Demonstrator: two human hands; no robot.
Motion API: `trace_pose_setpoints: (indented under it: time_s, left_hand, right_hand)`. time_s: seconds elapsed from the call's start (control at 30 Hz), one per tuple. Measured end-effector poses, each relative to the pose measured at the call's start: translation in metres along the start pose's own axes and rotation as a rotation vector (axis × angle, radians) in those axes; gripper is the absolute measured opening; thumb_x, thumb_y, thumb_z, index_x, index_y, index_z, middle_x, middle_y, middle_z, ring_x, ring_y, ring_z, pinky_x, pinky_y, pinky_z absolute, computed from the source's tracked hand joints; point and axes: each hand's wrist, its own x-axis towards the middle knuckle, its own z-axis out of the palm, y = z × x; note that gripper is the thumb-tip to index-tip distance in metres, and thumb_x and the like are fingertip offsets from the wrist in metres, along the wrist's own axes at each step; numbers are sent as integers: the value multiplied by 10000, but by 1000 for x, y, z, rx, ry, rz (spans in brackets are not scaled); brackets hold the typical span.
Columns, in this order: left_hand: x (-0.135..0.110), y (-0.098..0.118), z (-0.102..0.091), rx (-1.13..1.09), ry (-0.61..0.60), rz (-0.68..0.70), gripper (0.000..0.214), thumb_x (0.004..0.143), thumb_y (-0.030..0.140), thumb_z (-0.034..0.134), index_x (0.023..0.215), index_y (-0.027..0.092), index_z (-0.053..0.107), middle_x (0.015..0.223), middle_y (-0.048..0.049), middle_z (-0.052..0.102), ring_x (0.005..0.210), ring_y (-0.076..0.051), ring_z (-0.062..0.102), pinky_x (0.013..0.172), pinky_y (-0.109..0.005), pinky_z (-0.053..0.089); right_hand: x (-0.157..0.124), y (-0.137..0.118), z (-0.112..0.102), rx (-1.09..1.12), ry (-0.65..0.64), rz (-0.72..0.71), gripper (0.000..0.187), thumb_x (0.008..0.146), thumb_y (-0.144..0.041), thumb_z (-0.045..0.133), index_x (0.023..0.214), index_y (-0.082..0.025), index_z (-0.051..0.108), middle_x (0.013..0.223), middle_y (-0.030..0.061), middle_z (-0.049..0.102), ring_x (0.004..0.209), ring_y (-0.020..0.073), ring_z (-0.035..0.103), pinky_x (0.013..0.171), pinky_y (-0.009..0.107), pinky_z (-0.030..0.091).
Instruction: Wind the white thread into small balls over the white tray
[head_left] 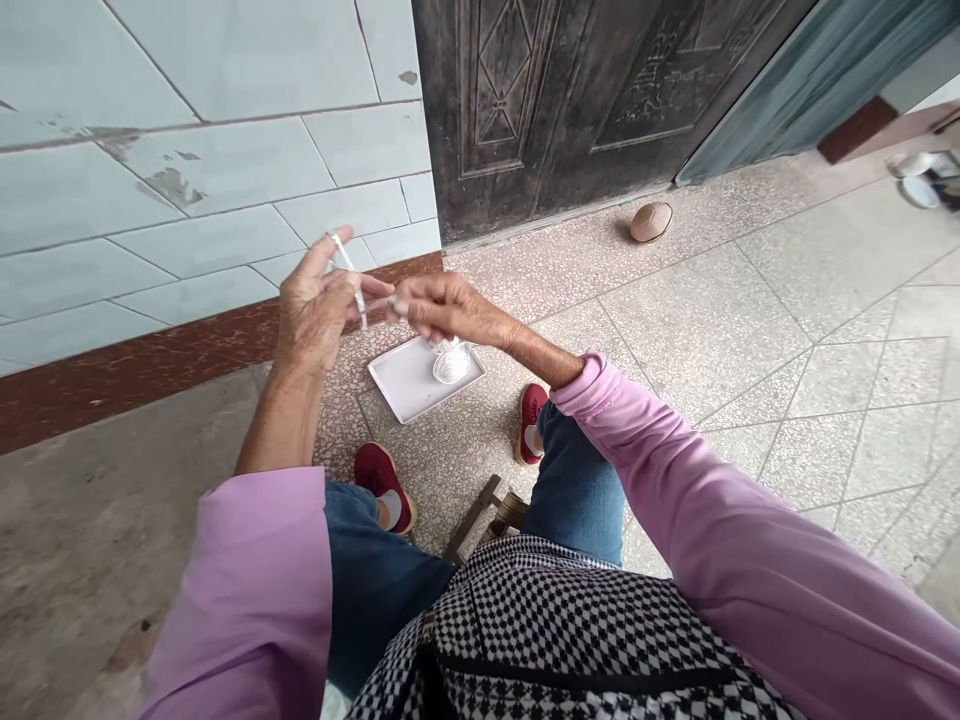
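White yarn [349,267] is looped over my left hand [315,305], stretching from the raised thumb down across the fingers. That thumb is spread apart from the fingers, which point to the right. My right hand [444,306] meets the left fingertips with its thumb and fingers pinched together. A bit of white shows at the pinch; the strand there is blurred. Below the hands, a ball of white yarn [451,364] sits at the right end of a white tray [405,402] on the floor. The right hand partly hides the tray's far edge.
A tiled wall [225,170] with a brown base strip stands ahead on the left, beside a dark carved door [555,120]. A rounded pinkish-brown object [651,222] lies near the door. Red shoes [384,480] flank the tray, and part of a wooden stool [480,515] shows between the legs.
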Motion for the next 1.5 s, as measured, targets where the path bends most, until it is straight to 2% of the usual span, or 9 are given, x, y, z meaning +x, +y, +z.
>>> trace_pose_setpoints:
  time_s: [0.17,0.4,0.6,0.8,1.0,1.1,1.33,1.43,1.5]
  left_hand:
    - [-11,1,14,-39,-265,-152,945,930,397,1031,1796,177,721,1055,-134,943,666,-239,815,622,-333,629]
    - [-19,6,31,-190,-412,-249,685,921,420,1068,1547,209,887,862,-36,808,494,-79,336,456,-262,241]
    - [-21,5,32,-180,-456,-260,536,952,495,1067,1401,233,940,755,24,630,507,-99,325,439,-279,255]
    - [-22,12,29,-204,-504,-236,651,933,504,1133,1447,165,919,796,8,698,582,-141,573,497,-280,450]
    - [-18,10,20,-254,-599,-203,981,1014,356,1072,1854,92,640,1052,-74,908,568,-141,653,527,-308,504]
    - [-9,4,10,-328,-520,-155,1225,943,309,1119,1963,107,470,1149,-78,951,594,-142,669,556,-309,525]
    - [4,-2,-13,-260,-262,-69,1229,941,244,1073,1990,286,434,1409,-77,962,959,-229,889,797,-330,634]
    - [3,-2,-20,-127,-246,-44,1272,955,237,1050,2025,290,365,1310,-61,964,987,-246,889,877,-358,658]
    - [1,-1,-22,-26,-275,-45,1297,951,186,1015,2047,215,323,1167,-62,952,917,-241,851,863,-362,640]
  right_hand:
    - [11,-10,-39,-144,335,10,485,1308,-409,832,900,-253,620,707,-68,542,661,125,447,611,275,417]
    - [20,6,-50,-276,436,-51,646,1280,-698,650,778,-301,557,660,-52,493,788,134,527,708,333,393]
    - [21,6,-46,-316,462,-78,598,1267,-668,840,880,-274,612,777,-22,533,771,187,467,654,312,379]
    - [22,3,-44,-274,474,-43,587,1319,-540,842,890,-262,554,783,-45,486,777,162,434,653,275,383]
    - [24,10,-40,-212,389,7,460,1392,-310,692,956,-251,559,794,-65,521,742,122,455,680,232,414]
    - [24,17,-30,-256,270,44,437,1413,-161,557,983,-216,608,786,-68,554,739,102,493,721,219,439]
    - [6,28,19,-457,-224,117,221,1352,-73,612,1251,-83,808,894,-18,749,758,116,686,793,238,534]
    - [-6,21,32,-319,-401,128,200,1341,-102,658,1255,-106,838,849,-29,744,731,124,690,753,228,537]
    - [-9,15,28,-202,-374,108,173,1359,-150,679,1279,-106,826,816,-53,702,706,115,651,720,210,523]
